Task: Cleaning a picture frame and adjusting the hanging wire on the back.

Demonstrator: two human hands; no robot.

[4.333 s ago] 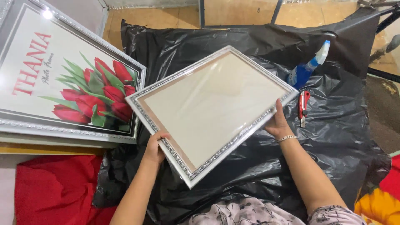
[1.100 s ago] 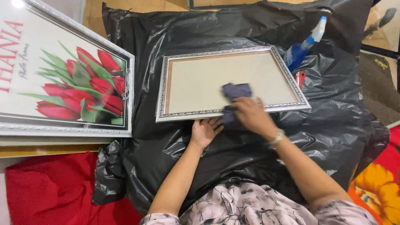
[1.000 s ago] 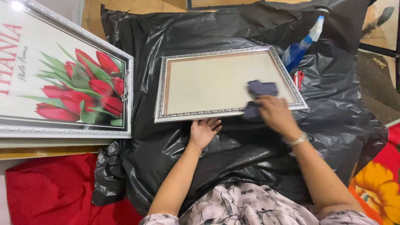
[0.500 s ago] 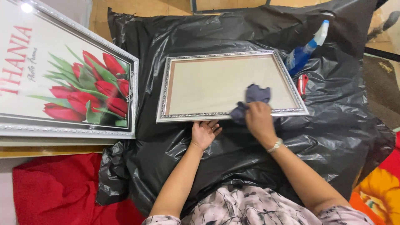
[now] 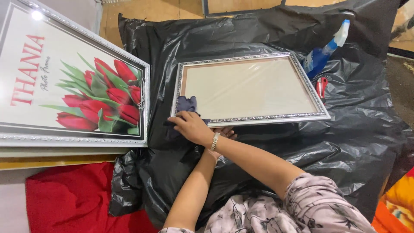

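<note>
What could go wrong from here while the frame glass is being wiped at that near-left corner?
The right hand presses the dark cloth on the very corner of the silver frame, so it might tip or skid on the slick black plastic sheet. The left hand steadies only the near edge, partly hidden under the right wrist. A skid toward the far right may knock the blue spray bottle or the small red tool.
</note>
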